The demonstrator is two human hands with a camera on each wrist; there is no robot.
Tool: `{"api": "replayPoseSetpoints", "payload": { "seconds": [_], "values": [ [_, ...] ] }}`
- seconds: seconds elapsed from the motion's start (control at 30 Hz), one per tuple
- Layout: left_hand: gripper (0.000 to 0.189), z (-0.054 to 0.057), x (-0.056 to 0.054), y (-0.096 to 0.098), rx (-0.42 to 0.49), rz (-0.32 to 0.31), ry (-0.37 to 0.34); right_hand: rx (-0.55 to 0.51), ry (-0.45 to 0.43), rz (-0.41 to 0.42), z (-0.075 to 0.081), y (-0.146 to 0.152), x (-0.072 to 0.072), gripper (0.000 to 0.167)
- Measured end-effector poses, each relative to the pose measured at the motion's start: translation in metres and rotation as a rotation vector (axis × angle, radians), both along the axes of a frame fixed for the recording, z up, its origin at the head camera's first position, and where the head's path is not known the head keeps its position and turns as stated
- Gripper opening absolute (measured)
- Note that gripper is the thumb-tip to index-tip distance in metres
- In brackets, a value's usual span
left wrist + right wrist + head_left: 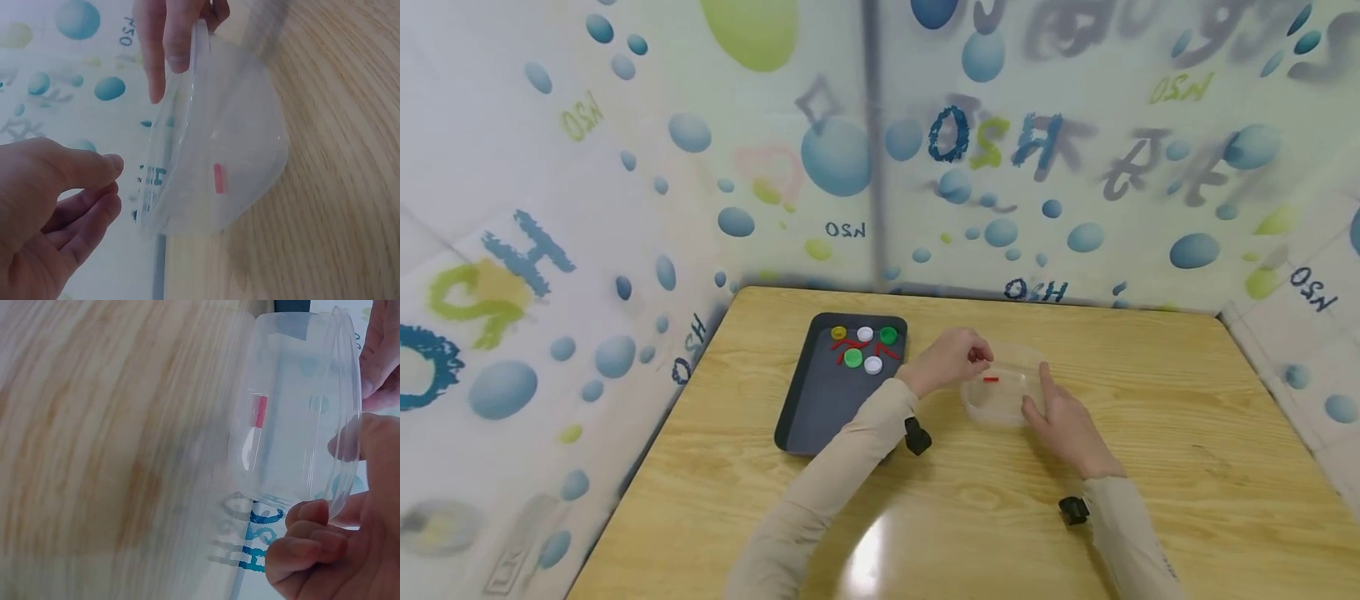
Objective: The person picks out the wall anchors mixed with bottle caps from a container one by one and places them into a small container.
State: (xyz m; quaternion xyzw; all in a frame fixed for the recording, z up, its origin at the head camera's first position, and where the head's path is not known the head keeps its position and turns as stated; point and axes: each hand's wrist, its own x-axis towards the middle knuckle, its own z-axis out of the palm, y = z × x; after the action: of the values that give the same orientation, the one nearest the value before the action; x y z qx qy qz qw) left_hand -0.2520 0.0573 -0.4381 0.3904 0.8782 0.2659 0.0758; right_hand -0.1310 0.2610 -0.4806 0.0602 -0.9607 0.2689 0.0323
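A clear plastic container stands on the wooden table. Inside it lies one short red strip, also visible through its wall in both wrist views. My right hand grips the container's rim on the right side, with the thumb over the edge and fingers outside. At the rim's left side hovers my left hand; its thumb and fingertips come together, and in the left wrist view the hand shows nothing between them.
A dark grey tray lies left of the container. In its far part are several bottle caps, among them a yellow cap, a green cap and a white cap, with red strips between them. A patterned wall stands behind the table.
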Motion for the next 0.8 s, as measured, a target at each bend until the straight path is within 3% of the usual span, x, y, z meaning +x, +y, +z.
{"api": "replayPoseSetpoints", "payload": {
  "seconds": [0.17,0.3,0.8],
  "values": [
    [0.013,-0.001,-0.004,-0.016,0.027,0.016,0.014,0.005,-0.008,0.004,0.001,0.0,0.0,0.073],
    [0.015,-0.002,-0.007,-0.03,0.065,0.04,-0.022,0.007,-0.009,0.011,0.001,0.0,0.0,0.073],
    [0.018,-0.007,-0.019,-0.089,0.142,0.168,-0.023,0.004,-0.008,0.013,0.001,-0.001,-0.001,0.073]
  ]
}}
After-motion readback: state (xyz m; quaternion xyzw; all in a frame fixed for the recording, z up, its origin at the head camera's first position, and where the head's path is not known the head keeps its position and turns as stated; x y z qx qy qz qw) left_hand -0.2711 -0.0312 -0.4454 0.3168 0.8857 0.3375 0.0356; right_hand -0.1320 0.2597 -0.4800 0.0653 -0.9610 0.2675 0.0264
